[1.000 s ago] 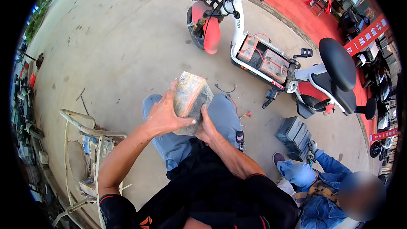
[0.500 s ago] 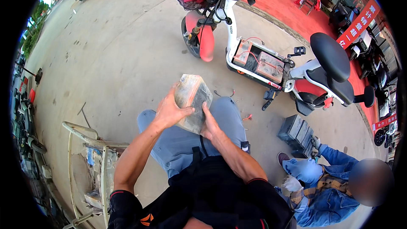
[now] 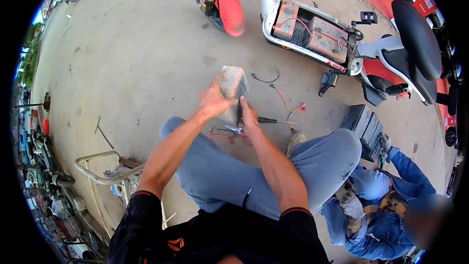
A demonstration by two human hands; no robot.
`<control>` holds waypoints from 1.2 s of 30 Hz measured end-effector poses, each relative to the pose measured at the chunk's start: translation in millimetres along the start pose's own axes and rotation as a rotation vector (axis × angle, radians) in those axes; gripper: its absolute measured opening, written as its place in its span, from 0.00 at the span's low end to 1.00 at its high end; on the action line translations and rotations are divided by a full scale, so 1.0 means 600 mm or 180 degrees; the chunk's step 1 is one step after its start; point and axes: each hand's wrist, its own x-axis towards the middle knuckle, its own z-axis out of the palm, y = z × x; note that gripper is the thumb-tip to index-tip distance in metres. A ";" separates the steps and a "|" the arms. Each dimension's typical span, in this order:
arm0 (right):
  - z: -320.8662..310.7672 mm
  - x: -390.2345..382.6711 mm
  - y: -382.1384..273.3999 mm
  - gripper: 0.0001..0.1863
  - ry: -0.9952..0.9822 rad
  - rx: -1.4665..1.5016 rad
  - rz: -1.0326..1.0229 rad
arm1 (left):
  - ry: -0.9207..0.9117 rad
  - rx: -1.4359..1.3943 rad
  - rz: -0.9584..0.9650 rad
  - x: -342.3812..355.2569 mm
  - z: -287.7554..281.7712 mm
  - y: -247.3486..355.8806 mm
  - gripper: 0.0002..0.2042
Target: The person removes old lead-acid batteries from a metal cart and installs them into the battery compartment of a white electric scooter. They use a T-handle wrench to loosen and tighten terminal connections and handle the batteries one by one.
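Between my two hands is a block-shaped battery (image 3: 231, 82), dusty grey with an orange stripe, tilted above the concrete. My left hand (image 3: 214, 99) grips its left side, the thumb across its face. My right hand (image 3: 249, 113) presses its lower right side. Beyond, an electric bike's open floor tray (image 3: 273, 39) holds similar batteries (image 3: 328, 39) joined by red wires. On the ground around my right hand lie pliers (image 3: 234, 129) with red handles, a screwdriver (image 3: 273, 121), a short black cable (image 3: 265, 79) and red leads (image 3: 281, 99).
At the lower right a person in a denim jacket (image 3: 376, 230) and gloves crouches by a stack of dark batteries (image 3: 362, 127). A pale metal frame (image 3: 97, 167) stands to my left, near a thin T-shaped rod (image 3: 104, 134). The bike's red front fender (image 3: 230, 12) is ahead.
My hands have moved the battery forward, away from my lap. My right knee has swung out to the right, uncovering the pliers and screwdriver. The view has tilted down.
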 end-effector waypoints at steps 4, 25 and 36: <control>-0.037 -0.009 0.045 0.48 0.0153 -0.0341 0.0085 | -0.0252 -0.0072 -0.0348 0.009 0.081 -0.065 0.57; -0.126 0.113 -0.035 0.26 -0.0685 -0.2536 -0.0493 | 0.0537 0.0475 -0.0501 0.213 0.212 -0.021 0.58; -0.174 0.076 -0.179 0.15 -0.3187 -0.6275 -0.1405 | 0.1168 -0.1028 -0.0636 0.243 0.144 -0.096 0.46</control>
